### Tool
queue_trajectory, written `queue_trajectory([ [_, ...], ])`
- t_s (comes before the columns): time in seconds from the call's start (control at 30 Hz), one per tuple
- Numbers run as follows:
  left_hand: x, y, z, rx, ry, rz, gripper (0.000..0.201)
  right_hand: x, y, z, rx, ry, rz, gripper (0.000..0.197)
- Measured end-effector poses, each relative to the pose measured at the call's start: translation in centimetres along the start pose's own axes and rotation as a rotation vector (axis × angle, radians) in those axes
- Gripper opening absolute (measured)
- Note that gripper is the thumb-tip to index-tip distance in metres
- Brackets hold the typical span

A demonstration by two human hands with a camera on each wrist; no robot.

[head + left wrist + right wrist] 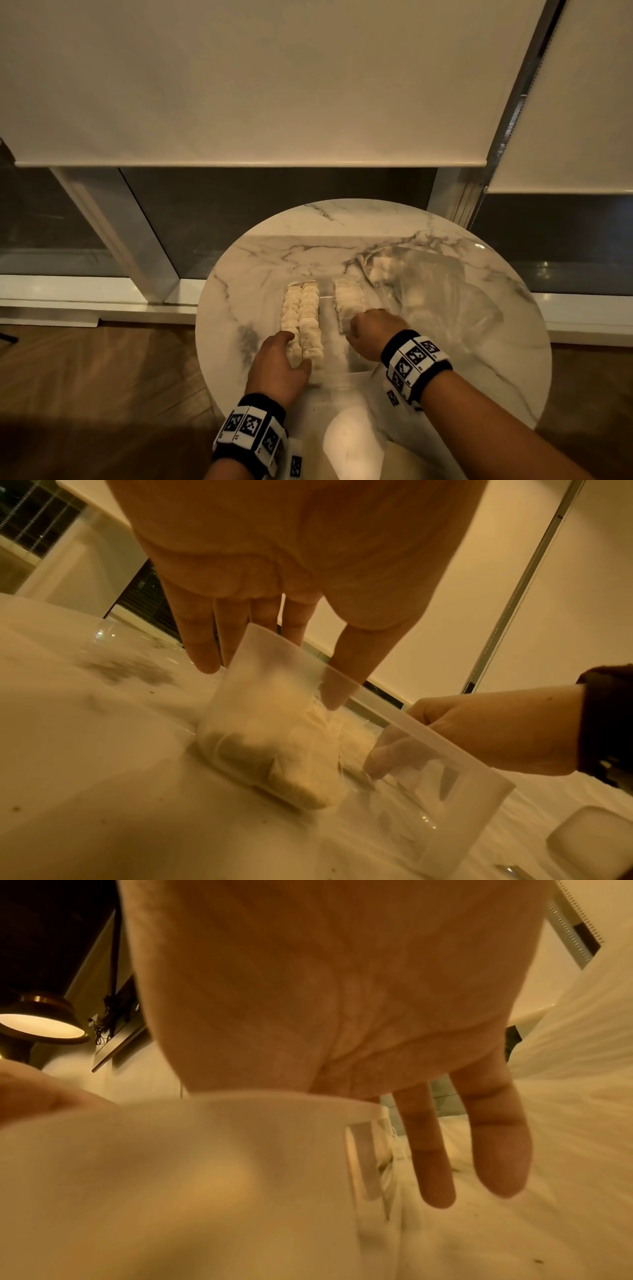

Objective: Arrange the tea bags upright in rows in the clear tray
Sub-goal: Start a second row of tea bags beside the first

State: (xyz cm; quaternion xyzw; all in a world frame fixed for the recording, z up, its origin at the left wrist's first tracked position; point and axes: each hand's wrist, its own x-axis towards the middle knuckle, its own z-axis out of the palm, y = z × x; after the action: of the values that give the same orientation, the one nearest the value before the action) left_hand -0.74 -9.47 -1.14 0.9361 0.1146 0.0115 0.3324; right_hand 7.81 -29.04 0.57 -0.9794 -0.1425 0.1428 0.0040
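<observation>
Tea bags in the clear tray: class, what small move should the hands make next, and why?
Probably fetch more bags from the plastic bag for the right row. Two full rows stand by the left hand; the row by the right hand stops short, leaving the tray bare near the person.

Clear tray [356,368]: a transparent, straight-walled rectangular container, standing upright near the middle of the round marble tabletop [479,359], its long side running from the near edge toward the far edge. Tea bags [306,318]: pale, cream-coloured sachets standing on edge, packed face to face in two touching rows along the tray's left side. A third, shorter row [347,301] stands at the tray's right side, filling only its far part.
</observation>
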Motion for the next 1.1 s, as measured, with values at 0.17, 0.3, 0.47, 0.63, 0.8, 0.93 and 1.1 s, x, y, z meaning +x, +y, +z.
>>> queue_trajectory([
  [0.17,0.1,-0.2,-0.1,0.007,0.0,-0.006,0.059,-0.5,-0.2,0.0,0.011,0.018,0.002,0.037],
  [0.3,0.2,-0.7,-0.1,0.025,0.002,-0.023,0.059,-2.6,-0.2,-0.7,0.152,0.15,-0.001,0.037],
  [0.47,-0.3,-0.3,-0.3,0.18,0.031,-0.009,0.052,-7.1,1.1,-0.3,0.46,0.357,0.008,0.03],
  [0.63,-1.1,2.2,-0.2,0.239,0.155,0.14,0.037,-11.0,3.9,0.4,0.59,0.432,0.166,0.024],
  [0.8,-2.1,6.4,1.9,-0.021,0.078,0.411,0.016,-12.7,7.8,-0.3,0.515,0.284,0.482,0.014],
  [0.93,-2.5,9.5,4.5,-0.066,-0.09,0.538,0.021,-12.9,10.7,-1.0,0.556,0.249,0.606,0.011],
  [1.1,-2.7,12.8,6.6,-0.057,-0.302,0.572,0.026,-11.3,11.5,1.0,0.774,0.387,0.399,0.043],
])
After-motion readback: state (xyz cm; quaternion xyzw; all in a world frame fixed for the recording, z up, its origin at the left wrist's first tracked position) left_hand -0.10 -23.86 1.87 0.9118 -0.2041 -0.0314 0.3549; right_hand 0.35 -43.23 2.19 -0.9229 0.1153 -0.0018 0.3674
